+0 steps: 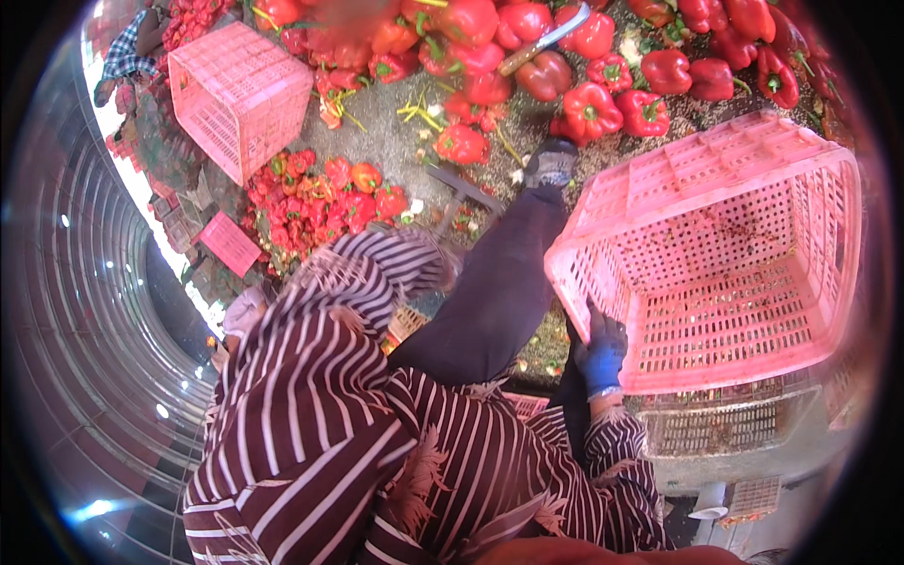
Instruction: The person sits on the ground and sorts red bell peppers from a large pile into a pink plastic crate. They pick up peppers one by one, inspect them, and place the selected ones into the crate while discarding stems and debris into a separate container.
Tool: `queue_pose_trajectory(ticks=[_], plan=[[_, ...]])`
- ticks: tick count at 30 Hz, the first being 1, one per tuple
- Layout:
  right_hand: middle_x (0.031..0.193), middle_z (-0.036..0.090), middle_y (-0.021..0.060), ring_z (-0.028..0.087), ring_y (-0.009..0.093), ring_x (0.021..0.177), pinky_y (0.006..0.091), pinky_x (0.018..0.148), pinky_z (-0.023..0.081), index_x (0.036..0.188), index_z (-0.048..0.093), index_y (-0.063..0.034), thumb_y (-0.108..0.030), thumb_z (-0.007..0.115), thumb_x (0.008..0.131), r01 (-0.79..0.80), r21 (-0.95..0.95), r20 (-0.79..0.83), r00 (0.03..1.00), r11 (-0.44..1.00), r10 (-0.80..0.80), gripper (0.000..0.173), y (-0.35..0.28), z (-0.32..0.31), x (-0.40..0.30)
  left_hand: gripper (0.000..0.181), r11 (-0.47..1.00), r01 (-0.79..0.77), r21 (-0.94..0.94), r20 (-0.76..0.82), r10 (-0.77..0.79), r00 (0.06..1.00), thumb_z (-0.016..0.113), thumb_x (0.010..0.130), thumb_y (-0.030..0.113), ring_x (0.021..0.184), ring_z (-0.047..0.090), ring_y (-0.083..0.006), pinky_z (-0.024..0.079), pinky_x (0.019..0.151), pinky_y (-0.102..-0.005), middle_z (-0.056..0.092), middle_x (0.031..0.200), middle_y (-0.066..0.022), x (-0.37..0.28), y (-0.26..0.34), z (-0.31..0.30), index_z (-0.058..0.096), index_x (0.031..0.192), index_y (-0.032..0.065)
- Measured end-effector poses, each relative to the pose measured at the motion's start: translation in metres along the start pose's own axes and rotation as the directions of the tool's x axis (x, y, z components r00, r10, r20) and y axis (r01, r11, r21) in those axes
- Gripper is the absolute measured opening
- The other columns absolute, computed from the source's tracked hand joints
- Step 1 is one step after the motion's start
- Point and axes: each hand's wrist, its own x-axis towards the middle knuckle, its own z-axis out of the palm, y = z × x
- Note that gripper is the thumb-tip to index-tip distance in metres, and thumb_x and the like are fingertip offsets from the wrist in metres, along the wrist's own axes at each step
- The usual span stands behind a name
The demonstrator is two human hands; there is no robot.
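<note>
My right hand (pixel 604 353), in a blue-coated work glove, grips the near rim of a large pink plastic crate (pixel 713 176). The crate is tipped with its opening towards me. Its slotted inside holds only small bits of debris. My left arm, in a striped sleeve (pixel 381 261), bends across to the left; the hand itself cannot be made out at the blurred cuff. Ahead of my shoe, red bell peppers (pixel 592 113) lie heaped on the ground. A knife (pixel 544 39) with a pale handle rests on top of them.
A second pink crate (pixel 240 99) lies on its side at upper left, beside a pile of red pepper pieces (pixel 339 198). Dark metal bars (pixel 462 189) stand near my leg. Another slatted crate (pixel 720 427) is below the large one. A person in a checked shirt (pixel 123 53) is far left.
</note>
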Motion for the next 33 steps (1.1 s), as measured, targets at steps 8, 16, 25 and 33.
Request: queue_pose_trajectory(ticks=[8,16,25,33], plan=[[0.104,0.062,0.0130,0.058,0.036,0.095,0.0483,0.083,0.048,0.131,0.055,-0.0119,-0.013,0.072,0.063,0.021,0.011,0.021,1.000,1.000,-0.021,0.070,-0.004,-0.013,-0.001,0.021,0.997,-0.009,0.082,0.025,0.007,1.000,0.062,0.086,0.022,0.094,0.070,-0.0286,0.056,0.076,-0.0437,0.069,0.105,-0.0140,0.010,-0.003,-0.032,0.070,0.102,0.0106],[0.098,0.062,0.0134,0.059,0.035,0.091,0.0474,0.079,0.047,0.127,0.056,-0.0061,-0.022,0.072,0.067,0.139,0.044,-0.015,0.990,0.989,-0.139,0.064,0.007,-0.012,0.004,0.020,0.951,-0.008,0.308,-0.280,0.098,0.955,0.061,0.087,0.022,0.090,0.071,-0.0283,0.057,0.072,-0.0441,0.069,0.102,-0.0133,0.002,-0.014,-0.165,0.072,0.098,0.0099],[0.108,0.063,0.0142,0.063,0.032,0.097,0.0468,0.080,0.048,0.132,0.053,-0.0031,-0.038,0.072,0.076,0.239,0.064,0.157,0.956,0.969,-0.247,0.068,0.013,-0.029,0.017,0.031,0.991,0.129,0.035,-0.978,0.007,0.207,0.062,0.085,0.017,0.108,0.060,-0.0414,0.050,0.092,-0.0479,0.058,0.119,-0.0223,0.000,-0.003,-0.411,0.057,0.114,0.0069],[0.103,0.063,0.0152,0.063,0.033,0.093,0.0488,0.079,0.048,0.118,0.054,-0.0019,-0.036,0.073,0.077,0.329,0.070,0.084,0.939,0.942,-0.334,0.057,0.016,-0.034,0.017,0.044,0.991,0.125,-0.044,-0.987,-0.062,0.147,0.062,0.085,0.016,0.117,0.056,-0.0410,0.047,0.099,-0.0480,0.054,0.127,-0.0239,0.017,-0.003,-0.416,0.053,0.127,0.0069]])
